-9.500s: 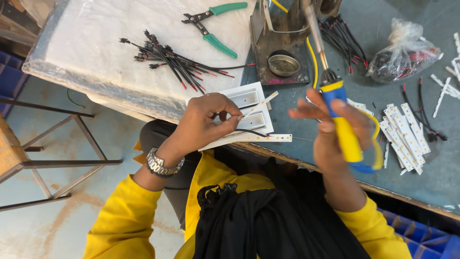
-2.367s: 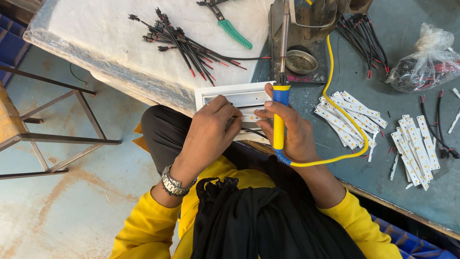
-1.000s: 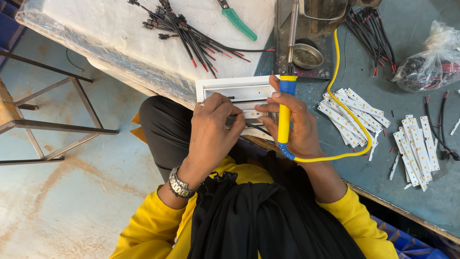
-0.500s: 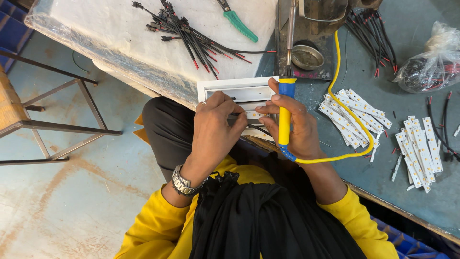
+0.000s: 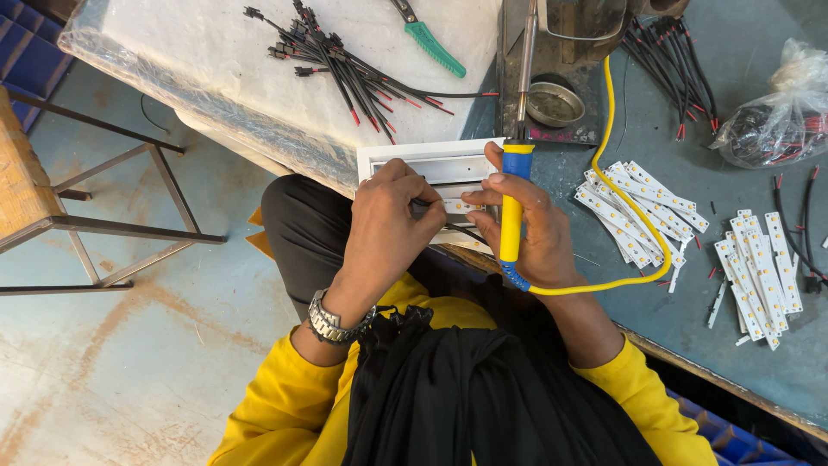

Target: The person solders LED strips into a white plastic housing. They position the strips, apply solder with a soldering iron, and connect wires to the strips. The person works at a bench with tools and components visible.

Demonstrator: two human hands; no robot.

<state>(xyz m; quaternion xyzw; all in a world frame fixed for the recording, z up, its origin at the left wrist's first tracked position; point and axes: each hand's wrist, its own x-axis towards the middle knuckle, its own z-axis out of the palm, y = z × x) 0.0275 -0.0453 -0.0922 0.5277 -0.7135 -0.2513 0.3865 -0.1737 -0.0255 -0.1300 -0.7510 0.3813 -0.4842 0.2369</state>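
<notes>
My right hand [image 5: 528, 235] grips a soldering iron [image 5: 515, 173] by its yellow and blue handle, the metal tip pointing away from me toward a round tin [image 5: 555, 103]. A yellow cord [image 5: 642, 250] loops from the handle across the bench. My left hand [image 5: 388, 226] pinches a thin black wire [image 5: 466, 231] against a small white LED strip [image 5: 461, 206] lying on a white ribbed fixture [image 5: 448, 166] at the table edge. Both thumbs meet over that strip.
A bundle of black and red wires [image 5: 345, 65] and green-handled pliers [image 5: 427, 39] lie on a wrapped white board [image 5: 198, 60]. Several LED strips [image 5: 642, 211] and more strips [image 5: 763, 276] sit right. A plastic bag [image 5: 776, 112] is far right; a metal stool frame [image 5: 103, 224] stands left.
Over the last second both hands stay at the white fixture with little motion. Much earlier, the right hand held the iron raised away from the fixture.
</notes>
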